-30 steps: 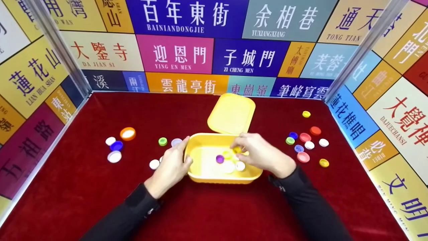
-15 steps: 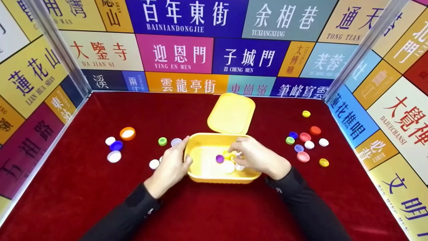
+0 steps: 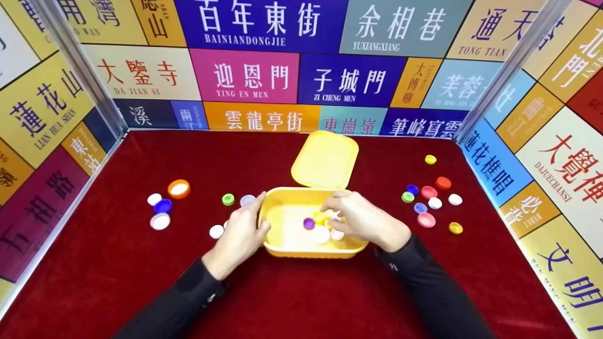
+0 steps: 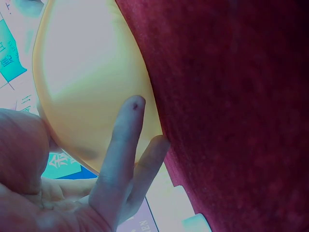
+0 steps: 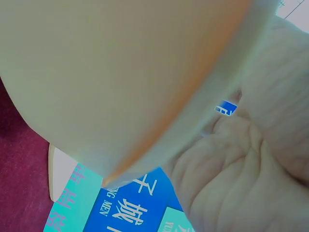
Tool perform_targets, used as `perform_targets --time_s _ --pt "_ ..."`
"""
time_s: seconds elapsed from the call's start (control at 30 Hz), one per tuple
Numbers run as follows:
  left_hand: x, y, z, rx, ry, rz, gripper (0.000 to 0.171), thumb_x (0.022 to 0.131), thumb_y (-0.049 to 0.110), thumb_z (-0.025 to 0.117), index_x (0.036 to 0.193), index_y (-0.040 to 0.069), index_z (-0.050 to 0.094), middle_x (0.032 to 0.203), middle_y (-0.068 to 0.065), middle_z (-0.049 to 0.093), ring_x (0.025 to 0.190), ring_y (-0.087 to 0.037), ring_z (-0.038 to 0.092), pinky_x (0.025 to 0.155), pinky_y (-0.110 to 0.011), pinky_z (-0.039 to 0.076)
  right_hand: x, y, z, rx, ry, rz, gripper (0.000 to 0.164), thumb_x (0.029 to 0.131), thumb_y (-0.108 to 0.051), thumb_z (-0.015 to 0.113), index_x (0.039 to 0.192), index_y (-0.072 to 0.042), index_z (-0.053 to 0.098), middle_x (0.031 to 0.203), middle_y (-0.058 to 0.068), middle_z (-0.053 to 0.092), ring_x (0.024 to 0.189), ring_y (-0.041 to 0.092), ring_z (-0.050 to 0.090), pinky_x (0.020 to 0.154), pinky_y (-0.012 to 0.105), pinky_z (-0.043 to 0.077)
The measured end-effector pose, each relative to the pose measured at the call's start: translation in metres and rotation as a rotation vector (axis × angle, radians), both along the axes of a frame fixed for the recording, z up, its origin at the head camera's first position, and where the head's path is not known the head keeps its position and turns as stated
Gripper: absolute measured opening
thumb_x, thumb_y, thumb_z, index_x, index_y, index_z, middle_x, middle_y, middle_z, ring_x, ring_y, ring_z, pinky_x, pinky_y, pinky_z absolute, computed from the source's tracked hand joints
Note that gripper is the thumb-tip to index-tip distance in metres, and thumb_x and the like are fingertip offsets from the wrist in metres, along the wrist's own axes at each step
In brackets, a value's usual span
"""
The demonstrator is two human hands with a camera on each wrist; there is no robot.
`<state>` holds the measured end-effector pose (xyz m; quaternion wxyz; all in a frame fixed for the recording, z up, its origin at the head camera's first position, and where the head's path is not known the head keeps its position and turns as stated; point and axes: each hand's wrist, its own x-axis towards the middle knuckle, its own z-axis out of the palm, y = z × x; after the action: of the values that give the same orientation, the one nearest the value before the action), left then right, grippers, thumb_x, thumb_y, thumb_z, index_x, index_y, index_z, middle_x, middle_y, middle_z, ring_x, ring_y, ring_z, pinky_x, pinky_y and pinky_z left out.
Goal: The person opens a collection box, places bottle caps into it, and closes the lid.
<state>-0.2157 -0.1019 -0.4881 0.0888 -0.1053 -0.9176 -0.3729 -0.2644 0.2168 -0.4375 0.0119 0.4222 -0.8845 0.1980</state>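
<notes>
In the head view, a yellow plastic box (image 3: 282, 242) stands on the red cloth with several bottle caps lying inside. My left hand (image 3: 240, 235) grips its left wall; in the left wrist view, fingers (image 4: 126, 128) press against the outside of the wall. From the right, my right hand (image 3: 365, 221) reaches in over the rim with bent fingers just above the caps. Near its fingertips are yellow caps (image 3: 319, 218), a purple cap (image 3: 309, 223) and white caps (image 3: 321, 234). I cannot tell whether those fingers pinch a cap.
A yellow lid (image 3: 325, 159) lies behind the box. On the right are scattered caps, including a red one (image 3: 443, 182). More lie on the left, among them an orange-rimmed one (image 3: 179, 189) and a green one (image 3: 228, 199). Printed panels (image 3: 249, 75) enclose the table.
My right hand has shifted slightly left and lower into the box; a yellow cap seen at its fingertips a second ago no longer shows there. My left hand keeps its place on the wall.
</notes>
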Motion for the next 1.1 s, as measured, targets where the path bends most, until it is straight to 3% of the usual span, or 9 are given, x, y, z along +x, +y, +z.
perform_targets --time_s 0.13,0.37,0.6,0.77,0.97,1.1 --pt "0.0 0.0 0.0 -0.004 0.002 -0.001 0.07 0.105 0.004 0.071 0.172 -0.003 0.053 0.164 -0.024 0.069 0.142 -0.033 0.074 0.117 -0.05 0.065 -0.001 0.0 0.002 -0.009 -0.012 -0.006 0.027 0.103 -0.009 0.087 0.127 0.001 0.084 0.117 0.021 0.081 0.102 0.038 0.076 0.09 0.047 0.069" --pt "-0.001 0.0 0.002 -0.008 0.018 -0.002 0.069 0.105 0.003 0.071 0.171 -0.004 0.053 0.163 -0.025 0.069 0.134 -0.033 0.076 0.108 -0.046 0.068 -0.01 0.006 0.01 -0.046 0.0 -0.058 0.028 0.103 -0.01 0.087 0.129 -0.002 0.084 0.119 0.021 0.081 0.108 0.037 0.078 0.096 0.051 0.07" --pt "0.001 0.001 0.001 -0.02 0.023 0.003 0.069 0.103 0.003 0.073 0.17 -0.004 0.055 0.16 -0.025 0.071 0.137 -0.035 0.077 0.112 -0.05 0.067 -0.028 0.025 0.012 -0.195 0.011 -0.172 0.025 0.104 -0.007 0.085 0.128 -0.001 0.085 0.118 0.022 0.082 0.104 0.037 0.082 0.091 0.054 0.072" --pt "0.002 0.0 0.001 -0.017 0.007 0.011 0.069 0.104 0.003 0.072 0.171 -0.002 0.055 0.161 -0.024 0.071 0.129 -0.034 0.078 0.106 -0.047 0.069 -0.046 0.041 0.009 -0.239 0.019 -0.292 0.027 0.104 -0.007 0.084 0.13 -0.001 0.085 0.122 0.024 0.082 0.105 0.035 0.084 0.089 0.053 0.073" --pt "0.002 0.0 0.001 -0.015 -0.011 0.015 0.069 0.105 0.004 0.073 0.172 -0.001 0.054 0.163 -0.022 0.07 0.123 -0.033 0.078 0.099 -0.043 0.069 -0.077 0.067 0.006 -0.241 0.004 -0.436 0.031 0.105 -0.01 0.081 0.134 -0.002 0.084 0.127 0.025 0.081 0.114 0.04 0.082 0.1 0.057 0.069" --pt "0.001 0.0 0.001 -0.011 -0.009 0.009 0.07 0.106 0.004 0.073 0.172 -0.002 0.053 0.165 -0.023 0.069 0.125 -0.034 0.078 0.101 -0.043 0.069 -0.098 0.089 0.004 -0.216 -0.009 -0.521 0.034 0.106 -0.011 0.078 0.138 -0.001 0.082 0.131 0.027 0.078 0.121 0.047 0.076 0.109 0.061 0.063"
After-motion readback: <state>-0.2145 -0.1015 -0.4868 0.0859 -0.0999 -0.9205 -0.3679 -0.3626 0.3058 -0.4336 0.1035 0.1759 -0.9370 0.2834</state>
